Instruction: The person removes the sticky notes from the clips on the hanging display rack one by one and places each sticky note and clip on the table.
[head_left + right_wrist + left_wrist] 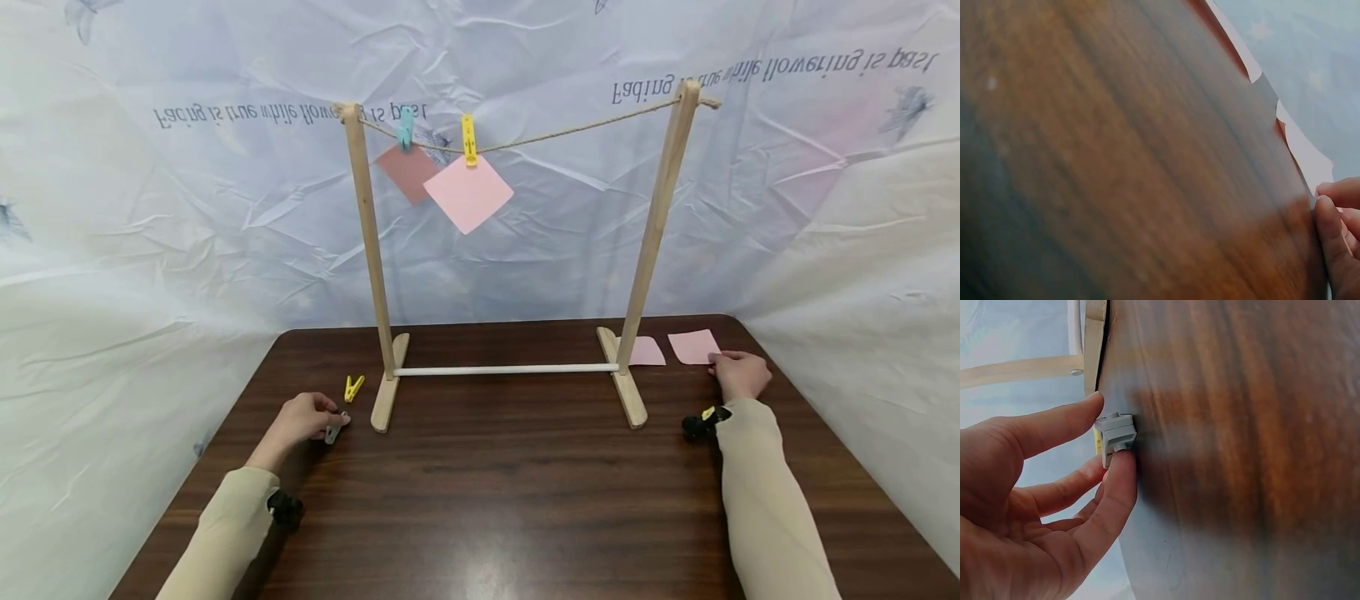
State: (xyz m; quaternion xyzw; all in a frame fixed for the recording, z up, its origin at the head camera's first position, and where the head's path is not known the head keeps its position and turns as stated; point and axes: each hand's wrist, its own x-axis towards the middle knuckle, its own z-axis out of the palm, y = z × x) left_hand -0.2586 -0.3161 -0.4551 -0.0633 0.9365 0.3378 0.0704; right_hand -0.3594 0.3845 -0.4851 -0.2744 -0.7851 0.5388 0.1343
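Observation:
At the left of the table, my left hand [303, 418] pinches a grey clothespin [334, 431] low over the wood. In the left wrist view this clothespin [1117, 434] sits between the thumb and fingertips. A yellow clothespin [353, 388] lies just beyond that hand. Over at the far right, my right hand [741, 375] pinches the near corner of a pink paper square [693, 346]. The right wrist view shows the paper [1302, 150] with thumb and finger at its corner. Another pink paper square [647, 352] lies beside it, partly behind the rack's right post.
A wooden rack [367, 242] stands at the table's back, with a white bar [502, 369] low between its feet. From its rope [585, 128] hang two pink squares, one by a teal clothespin [406, 129], one by a yellow clothespin [468, 140]. A printed cloth surrounds the table.

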